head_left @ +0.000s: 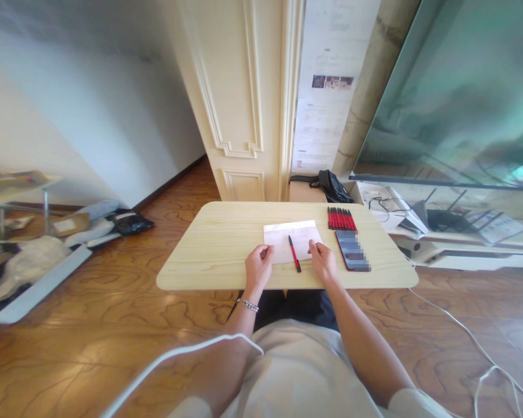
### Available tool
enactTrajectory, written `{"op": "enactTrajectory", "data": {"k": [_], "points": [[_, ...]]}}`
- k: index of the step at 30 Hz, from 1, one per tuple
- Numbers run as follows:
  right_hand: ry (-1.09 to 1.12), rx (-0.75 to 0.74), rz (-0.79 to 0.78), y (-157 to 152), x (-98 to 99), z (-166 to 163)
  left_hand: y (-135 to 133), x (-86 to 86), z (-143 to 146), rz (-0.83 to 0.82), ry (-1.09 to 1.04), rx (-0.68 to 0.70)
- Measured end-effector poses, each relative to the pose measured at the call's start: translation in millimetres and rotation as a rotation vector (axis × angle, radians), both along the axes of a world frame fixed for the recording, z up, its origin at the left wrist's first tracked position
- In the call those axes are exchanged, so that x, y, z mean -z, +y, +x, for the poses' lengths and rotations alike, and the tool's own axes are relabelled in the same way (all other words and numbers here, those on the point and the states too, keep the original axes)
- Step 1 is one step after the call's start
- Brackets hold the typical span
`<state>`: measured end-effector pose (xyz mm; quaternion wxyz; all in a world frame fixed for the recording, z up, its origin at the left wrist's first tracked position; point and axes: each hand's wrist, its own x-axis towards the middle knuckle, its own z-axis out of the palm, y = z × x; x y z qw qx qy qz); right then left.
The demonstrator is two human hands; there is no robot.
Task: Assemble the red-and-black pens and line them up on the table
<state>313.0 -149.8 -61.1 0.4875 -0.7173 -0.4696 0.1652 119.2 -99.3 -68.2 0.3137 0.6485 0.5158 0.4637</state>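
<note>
A white sheet of paper (279, 247) with faint marks lies on the small light-wood table (209, 249) in front of me. On top of it rests a red pen with black ends (293, 254), its lower end reaching past the paper's near edge. My left hand (258, 266) is closed at the paper's left edge, thumb and finger pinched there. At the right edge, my right hand (323, 262) is closed in a similar pinch. The fingertips under the paper are hidden. Neither hand touches the pen.
Several red and black pens (341, 219) lie in a row at the table's back right. Nearer me is a phone (351, 251), its screen partly pixelated. A black bag (331, 186) sits behind the table. White cables (457, 325) run across the floor at right.
</note>
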Motion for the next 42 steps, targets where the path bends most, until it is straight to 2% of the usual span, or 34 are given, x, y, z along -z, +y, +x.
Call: {"op": "enactTrajectory", "data": {"k": [5,8,15,19,22,25,27,32,34,38,42], "points": [[-0.024,-0.002,-0.027,-3,0.9,1,0,3.5,-4,0.007,0.013,0.033],[-0.127,-0.033,-0.104,4,-4.9,1,-1,0.4,-3,0.028,0.022,0.032],[-0.49,-0.205,-0.337,56,-30.0,-12,-6,-4.6,1,0.055,0.028,0.034],[-0.544,-0.202,-0.5,78,-27.6,-19,-6,-2.1,1,0.06,0.06,0.033],[-0.532,-0.192,-0.511,84,-23.4,-19,-7,-2.9,1,0.063,0.058,0.028],[-0.469,-0.233,-0.438,84,-24.0,-13,-10,-7.7,2,0.085,0.03,0.015],[-0.342,-0.298,-0.345,80,-27.0,-9,-13,-12.2,4,0.091,-0.006,0.026],[0.253,-0.487,-0.081,61,-33.9,-13,-16,-20.1,21,-0.029,-0.156,0.204],[0.403,-0.519,-0.029,52,-34.5,-18,-15,-19.6,31,-0.102,-0.242,0.289],[0.483,-0.482,-0.009,42,-34.2,-25,-14,-12.4,46,-0.256,-0.492,0.333],[0.436,-0.405,0.026,42,-34.3,-32,-16,-4.4,52,-0.297,-0.611,0.294]]}}
